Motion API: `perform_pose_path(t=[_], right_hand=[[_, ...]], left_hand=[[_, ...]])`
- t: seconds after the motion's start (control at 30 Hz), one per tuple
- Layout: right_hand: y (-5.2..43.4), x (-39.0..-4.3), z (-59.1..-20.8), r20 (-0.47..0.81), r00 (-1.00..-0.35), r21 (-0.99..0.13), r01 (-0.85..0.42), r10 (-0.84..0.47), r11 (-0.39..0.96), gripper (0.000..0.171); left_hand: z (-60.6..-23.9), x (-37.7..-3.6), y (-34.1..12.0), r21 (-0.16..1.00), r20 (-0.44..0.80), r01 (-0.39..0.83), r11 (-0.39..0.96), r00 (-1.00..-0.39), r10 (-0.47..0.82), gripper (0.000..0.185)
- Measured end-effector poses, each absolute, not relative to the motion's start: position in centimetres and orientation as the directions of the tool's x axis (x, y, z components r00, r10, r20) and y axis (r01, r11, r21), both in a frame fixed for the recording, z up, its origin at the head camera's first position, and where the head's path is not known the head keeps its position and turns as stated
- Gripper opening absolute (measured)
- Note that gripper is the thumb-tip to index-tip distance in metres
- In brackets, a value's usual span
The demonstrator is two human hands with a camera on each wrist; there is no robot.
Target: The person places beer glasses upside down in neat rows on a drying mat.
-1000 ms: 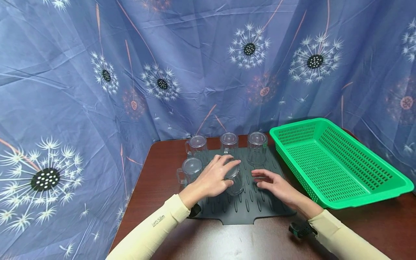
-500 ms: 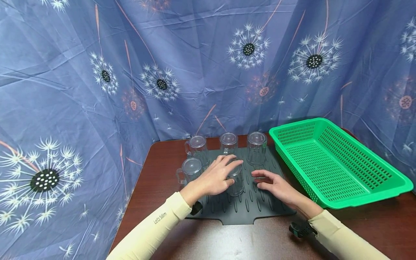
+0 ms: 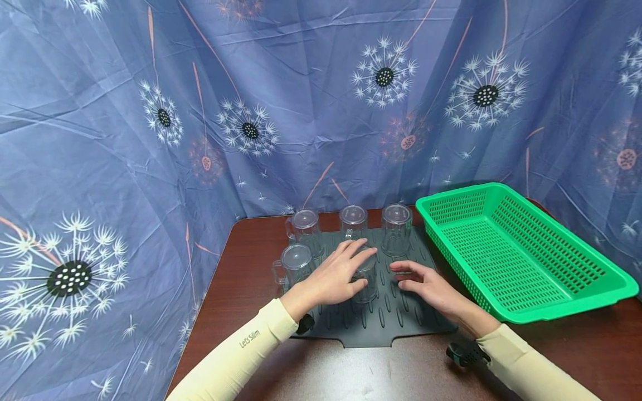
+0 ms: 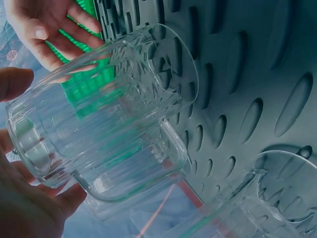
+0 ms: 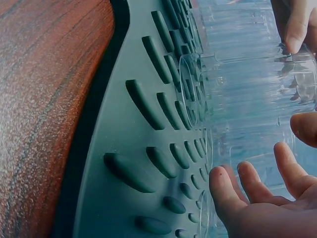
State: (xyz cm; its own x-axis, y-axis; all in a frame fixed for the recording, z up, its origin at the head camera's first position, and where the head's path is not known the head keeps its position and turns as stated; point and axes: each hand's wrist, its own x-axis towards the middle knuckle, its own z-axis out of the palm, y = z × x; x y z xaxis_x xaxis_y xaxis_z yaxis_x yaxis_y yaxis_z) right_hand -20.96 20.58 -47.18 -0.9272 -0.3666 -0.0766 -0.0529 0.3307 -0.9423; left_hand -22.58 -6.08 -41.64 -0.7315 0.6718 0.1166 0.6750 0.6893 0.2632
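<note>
My left hand (image 3: 332,277) grips a clear glass mug (image 3: 369,284) from above, around its upturned base. The mug stands upside down on a dark grey drying mat (image 3: 368,328). In the left wrist view, thumb and fingers lie around the base of this mug (image 4: 114,129), and its handle points away from the palm. To the right of the mug hovers my right hand (image 3: 427,287), empty, its fingers loosely bent. Other upturned glass mugs are a front-left one (image 3: 296,257), a back-left one (image 3: 306,220), a back-middle one (image 3: 353,216) and a back-right one (image 3: 397,228).
A green perforated basket (image 3: 453,267) stands on the right of the brown table (image 3: 241,262), beside the mat. Blue patterned cloth (image 3: 311,111) hangs behind the table and along its left side.
My left hand has shifted a little to the right, and the mug under it moved slightly right too. The right hand has stayed almost still.
</note>
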Motion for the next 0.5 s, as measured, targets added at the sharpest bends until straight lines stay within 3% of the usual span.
perform_pose_path(t=[0.5], right_hand=[[20.49,-21.15,-46.73,-0.054,-0.931,-0.934,-0.080,-0.362,0.347,0.049]], left_hand=[[-42.06,-22.46,-5.62,0.242,0.182,0.674,0.698,-0.738,0.650,0.073]])
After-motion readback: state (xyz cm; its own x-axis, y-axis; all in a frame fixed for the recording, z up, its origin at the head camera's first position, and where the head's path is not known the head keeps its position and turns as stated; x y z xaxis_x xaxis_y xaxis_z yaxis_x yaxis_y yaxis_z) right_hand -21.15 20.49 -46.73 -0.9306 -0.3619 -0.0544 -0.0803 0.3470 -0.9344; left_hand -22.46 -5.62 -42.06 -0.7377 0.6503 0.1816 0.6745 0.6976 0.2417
